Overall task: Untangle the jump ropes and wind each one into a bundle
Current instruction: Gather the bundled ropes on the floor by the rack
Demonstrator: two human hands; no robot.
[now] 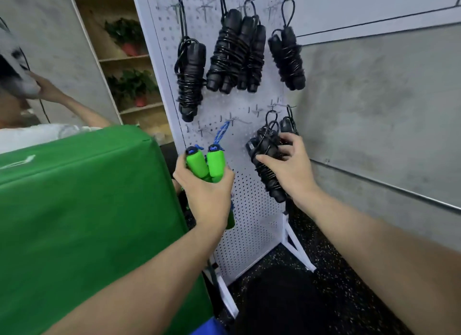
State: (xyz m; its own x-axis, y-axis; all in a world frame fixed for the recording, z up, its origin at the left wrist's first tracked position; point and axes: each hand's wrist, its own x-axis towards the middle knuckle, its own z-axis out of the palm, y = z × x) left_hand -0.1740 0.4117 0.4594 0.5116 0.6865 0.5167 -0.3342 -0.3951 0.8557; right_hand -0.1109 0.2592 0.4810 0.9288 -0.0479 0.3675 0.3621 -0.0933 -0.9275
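White pegboard (pixel 252 210) | left hand (pixel 207 187) clenched on green-handled rope (pixel 208 162) — upright | right hand (pixel 289 165) grasping hung black bundle (pixel 267 160) — long axis vertical, hook (pixel 274 107) directly above.

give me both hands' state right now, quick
Left hand: closed around the green handles.
Right hand: gripping the black bundle hanging on the pegboard.

This looks like a gym or sports-equipment room: a white perforated metal pegboard rack (pixel 252 210) hangs wound black jump-rope bundles (pixel 232 52) over speckled black rubber flooring (pixel 349 284), beside a green padded mat (pixel 87 210).
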